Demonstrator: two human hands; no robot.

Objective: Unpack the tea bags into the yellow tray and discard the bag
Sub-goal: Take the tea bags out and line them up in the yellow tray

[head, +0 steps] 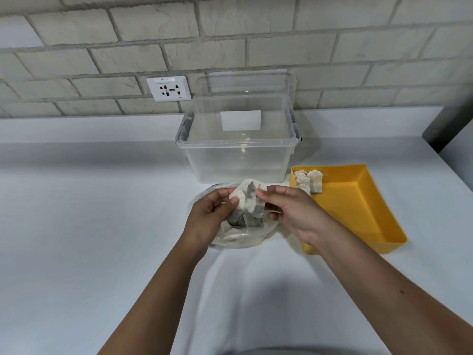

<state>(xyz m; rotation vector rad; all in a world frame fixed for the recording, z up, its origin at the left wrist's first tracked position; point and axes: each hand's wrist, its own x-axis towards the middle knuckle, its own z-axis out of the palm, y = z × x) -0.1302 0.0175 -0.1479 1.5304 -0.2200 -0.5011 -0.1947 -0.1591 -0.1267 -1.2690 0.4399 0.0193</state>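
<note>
**A:** What do our hands hold?

**B:** Our left hand [212,213] and right hand [289,213] both grip one clump [249,201] of tea bags. The left pinches it from the left with its thumb on top. The right pinches it from the right, with a fingertip on the upper edge and the thumb lower down. We hold the clump up between them, above the bag [240,237].

**A:** How does the clump look to us?

**B:** We see white paper with dark patches showing through. We cannot count the pieces in it.

**A:** And the bag?

**B:** It is clear plastic and lies crumpled and open on the counter [102,213], right under our hands. We make out more tea bags [227,226] inside it, below our left fingers.

**A:** Where do we see the tray [358,201]?

**B:** It sits just right of the bag, yellow, on the counter. Our right wrist crosses over its near left corner. A few pale loose bags [308,181] stand packed together in its far left corner, against the wall of the tray.

**A:** What lies beyond?

**B:** A clear bin [238,160] stands open just behind the bag, its right front corner near the tray. Its lid [245,83] leans upright behind it against the brick wall [102,34]. Left of the lid we see a white socket [169,88] set in that wall.
</note>
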